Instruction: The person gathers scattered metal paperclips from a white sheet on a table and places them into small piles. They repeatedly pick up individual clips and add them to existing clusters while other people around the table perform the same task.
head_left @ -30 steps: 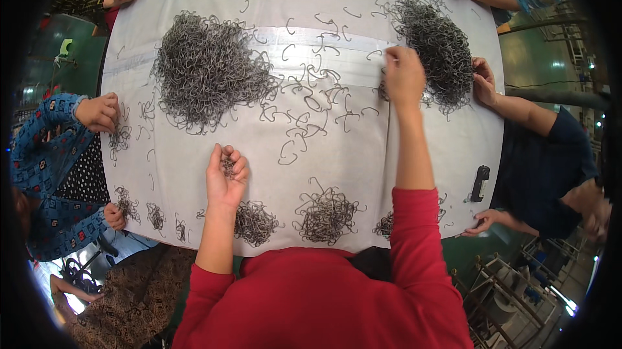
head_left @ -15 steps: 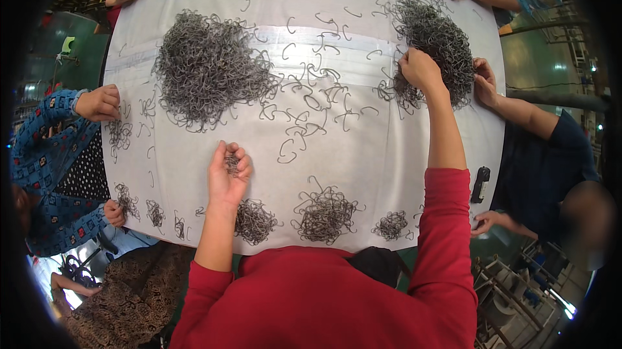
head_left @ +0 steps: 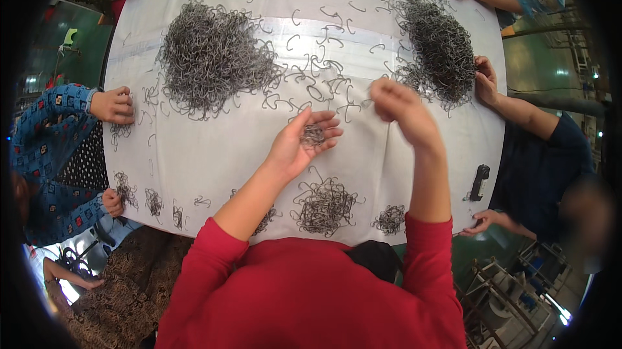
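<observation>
The left hand [head_left: 297,145] is palm up and cupped around a small bunch of hooks [head_left: 313,134], its thumb and fingers loosely spread; that hollow seems chosen so that the thin curved wires nest in the palm rather than slide off; the right hand [head_left: 403,109] is beside it, curled and blurred over the table [head_left: 356,155], and I cannot tell whether anything is pinched in its fingers; beyond both hands, a large left heap [head_left: 214,57] and a dark right heap [head_left: 446,54] lie within arm's reach, with scattered hooks [head_left: 317,93] between them, probably spread thin so that single ones can be told apart; at the near edge sit a middle pile [head_left: 327,206], a smaller right pile [head_left: 390,219] and another pile [head_left: 267,221] partly behind the left forearm, kept apart presumably so the lots do not tangle; co-workers' hands rest or work along both sides, one [head_left: 484,82] touching the dark heap's outer side; a black device [head_left: 480,182] lies near the right edge, likely to stay clear of the wires.
</observation>
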